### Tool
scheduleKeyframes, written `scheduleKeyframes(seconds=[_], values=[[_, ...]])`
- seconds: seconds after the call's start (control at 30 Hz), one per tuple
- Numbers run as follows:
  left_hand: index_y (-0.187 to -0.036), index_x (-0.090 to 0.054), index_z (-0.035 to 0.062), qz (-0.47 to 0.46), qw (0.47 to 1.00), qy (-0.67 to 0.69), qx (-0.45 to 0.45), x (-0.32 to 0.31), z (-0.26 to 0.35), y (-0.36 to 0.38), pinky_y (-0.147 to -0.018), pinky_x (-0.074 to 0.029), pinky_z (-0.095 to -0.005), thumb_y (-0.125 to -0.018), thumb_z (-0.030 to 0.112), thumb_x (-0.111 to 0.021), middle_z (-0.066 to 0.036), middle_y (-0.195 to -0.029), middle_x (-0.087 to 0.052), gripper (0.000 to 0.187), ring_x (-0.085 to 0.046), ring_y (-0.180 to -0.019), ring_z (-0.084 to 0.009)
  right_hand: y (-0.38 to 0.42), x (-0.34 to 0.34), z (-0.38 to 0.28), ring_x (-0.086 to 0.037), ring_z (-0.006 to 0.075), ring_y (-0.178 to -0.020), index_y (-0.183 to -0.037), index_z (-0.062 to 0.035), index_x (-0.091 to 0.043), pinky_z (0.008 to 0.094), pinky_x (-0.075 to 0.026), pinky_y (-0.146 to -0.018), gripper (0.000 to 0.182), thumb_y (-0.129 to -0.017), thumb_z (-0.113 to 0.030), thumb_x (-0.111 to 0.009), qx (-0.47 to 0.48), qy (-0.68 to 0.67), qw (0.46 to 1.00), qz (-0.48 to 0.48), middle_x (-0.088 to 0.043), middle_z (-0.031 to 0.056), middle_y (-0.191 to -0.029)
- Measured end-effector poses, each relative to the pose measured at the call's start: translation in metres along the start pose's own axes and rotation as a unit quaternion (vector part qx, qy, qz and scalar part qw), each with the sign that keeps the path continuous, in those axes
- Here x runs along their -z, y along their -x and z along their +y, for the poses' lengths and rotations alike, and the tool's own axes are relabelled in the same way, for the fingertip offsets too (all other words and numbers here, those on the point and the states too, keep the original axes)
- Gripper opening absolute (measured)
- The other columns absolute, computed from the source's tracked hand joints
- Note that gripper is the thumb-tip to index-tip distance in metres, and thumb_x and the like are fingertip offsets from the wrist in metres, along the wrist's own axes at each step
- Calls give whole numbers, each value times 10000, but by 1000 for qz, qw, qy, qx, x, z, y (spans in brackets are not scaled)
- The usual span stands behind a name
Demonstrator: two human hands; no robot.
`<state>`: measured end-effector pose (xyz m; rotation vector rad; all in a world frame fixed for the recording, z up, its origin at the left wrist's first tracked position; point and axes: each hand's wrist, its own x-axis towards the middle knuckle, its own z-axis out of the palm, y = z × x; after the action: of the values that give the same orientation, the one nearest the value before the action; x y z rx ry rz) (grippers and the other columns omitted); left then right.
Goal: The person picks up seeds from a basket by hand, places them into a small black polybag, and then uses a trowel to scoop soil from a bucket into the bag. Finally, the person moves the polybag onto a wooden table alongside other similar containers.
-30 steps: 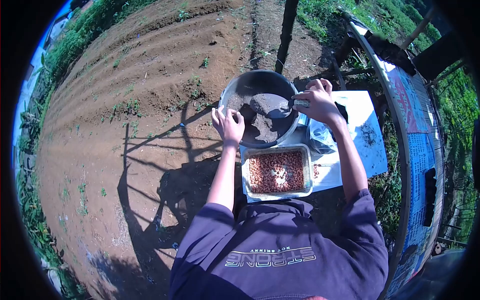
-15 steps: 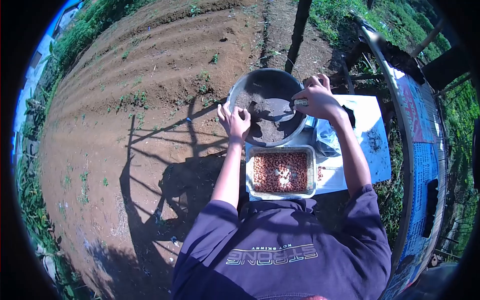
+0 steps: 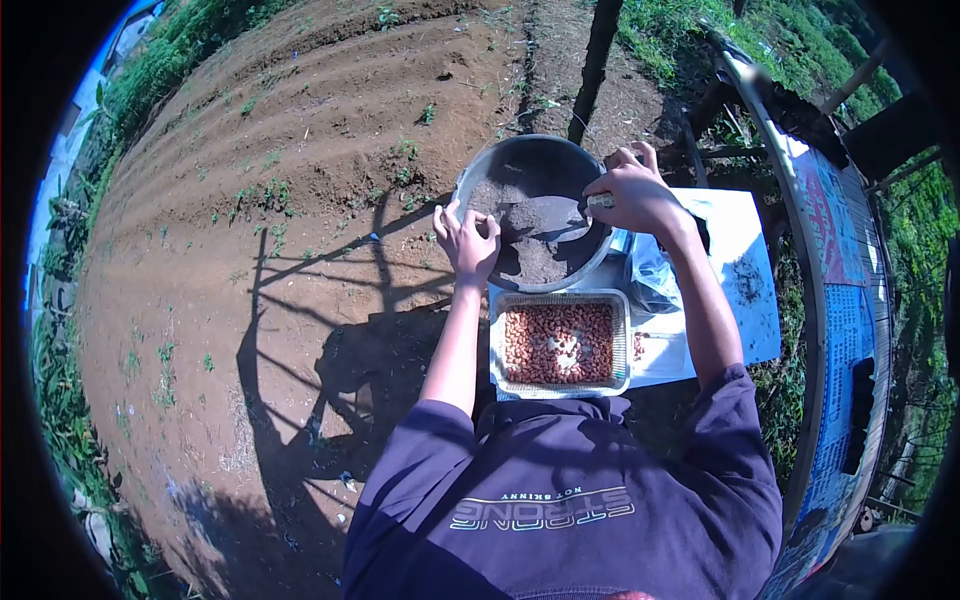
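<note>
A round dark basin (image 3: 535, 152) holds loose grey-brown soil (image 3: 540, 263). My right hand (image 3: 632, 196) is above the basin's right side, closed around the pale handle of a trowel (image 3: 568, 228). The trowel's dark blade lies inside the basin and carries a heap of soil. At the left rim is my left hand (image 3: 467, 242), its fingers bent over the edge of the basin; the exact contact under them is partly hidden. Nearer to me stands a pale rectangular basket (image 3: 622, 345) of reddish-brown beans or nuts (image 3: 540, 335), with a few whitish bits in the middle.
A white sheet-covered table (image 3: 735, 290) extends right, with dark soil smudges. A clear plastic bag (image 3: 652, 275) with dark contents lies beside the basin. Several loose beans lie beside the basket. Tilled soil (image 3: 330, 130) spreads left; a bamboo structure with printed banners (image 3: 845, 330) stands right.
The trowel blade shows a larger heap of soil than before and has shifted slightly leftward in the basin. My left hand has stayed at the rim.
</note>
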<state>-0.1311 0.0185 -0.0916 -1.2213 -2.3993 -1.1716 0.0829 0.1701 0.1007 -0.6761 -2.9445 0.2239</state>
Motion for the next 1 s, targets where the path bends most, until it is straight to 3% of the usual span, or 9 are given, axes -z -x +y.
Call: scheduleKeyframes(seconds=[0.3,0.4,0.53,0.67,0.8,1.0], values=[[-901,-652,93,-3,1000,-19,-11,-3,-1,-1,-1110,-253,-565,-819,243,-704,-186,-1321,-474,179,-281,-1365,-412,10,12,10,-539,264,-1132,-947,-182,-795,552,-158,-1178,292,-685,-309,-773,-56,53,997,7,-708,95,-889],[-917,-652,96,-6,1000,-24,-10,-6,-5,-1,-1108,-262,-560,-815,229,-710,-180,-1321,-473,177,-282,-1366,-409,11,4,10,-517,284,-1158,-925,-132,-784,539,-200,-1156,260,-721,-287,-740,-61,101,993,28,-705,117,-893],[-922,-652,97,-15,999,-30,-6,-4,-2,-1,-1105,-273,-557,-811,213,-716,-176,-1324,-468,173,-285,-1366,-407,-1,-40,22,-486,316,-1163,-847,-64,-745,490,-309,-1045,194,-800,-218,-637,-33,142,988,50,-700,150,-893],[-936,-645,94,-18,999,-40,-19,1,5,-1,-1101,-278,-558,-822,203,-708,-176,-1324,-462,170,-289,-1365,-409,-9,-86,26,-502,328,-1104,-830,-45,-745,441,-389,-946,181,-751,-183,-659,-46,113,984,127,-692,174,-875],[-898,-637,84,-3,999,-33,-26,0,5,-2,-1099,-277,-579,-817,198,-706,-171,-1298,-462,156,-304,-1364,-421,-13,-114,20,-501,339,-1121,-770,-41,-746,431,-390,-932,172,-713,-177,-658,-39,110,984,133,-697,180,-887],[-911,-637,91,-11,999,-37,-28,0,4,-2,-1098,-279,-569,-828,200,-701,-170,-1316,-464,151,-287,-1370,-408,-12,-155,12,-466,377,-1212,-997,-95,-743,500,-343,-1030,261,-792,-223,-644,-93,3,984,151,-696,177,-979]])
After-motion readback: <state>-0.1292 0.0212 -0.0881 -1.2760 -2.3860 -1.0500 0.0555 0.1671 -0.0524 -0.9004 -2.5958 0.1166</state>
